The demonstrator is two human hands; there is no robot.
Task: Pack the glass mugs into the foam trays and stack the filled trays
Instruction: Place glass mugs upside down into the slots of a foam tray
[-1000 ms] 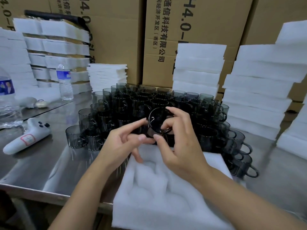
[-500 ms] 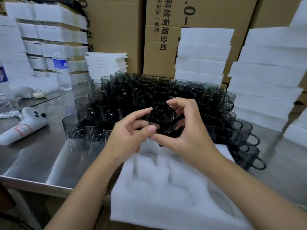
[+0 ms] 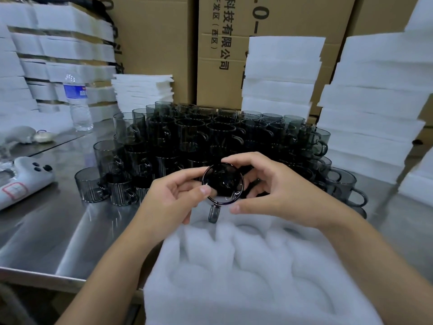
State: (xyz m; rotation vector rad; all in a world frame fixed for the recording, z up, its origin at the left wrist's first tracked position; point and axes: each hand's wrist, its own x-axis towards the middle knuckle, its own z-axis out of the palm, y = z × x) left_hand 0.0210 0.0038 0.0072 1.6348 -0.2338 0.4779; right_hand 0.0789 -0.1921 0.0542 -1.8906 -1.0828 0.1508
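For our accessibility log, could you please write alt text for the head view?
The left hand and right hand hold a dark glass mug tipped toward the camera, handle down, above a foam tray. Behind it, many more mugs crowd a steel table, with foam stacks and boxes beyond.

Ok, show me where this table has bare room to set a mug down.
Best patch: bare steel table at front left, bordered by the white device, the mug cluster and the foam tray. A narrower strip lies at right, between the cluster and the foam stacks. The middle is packed with mugs.
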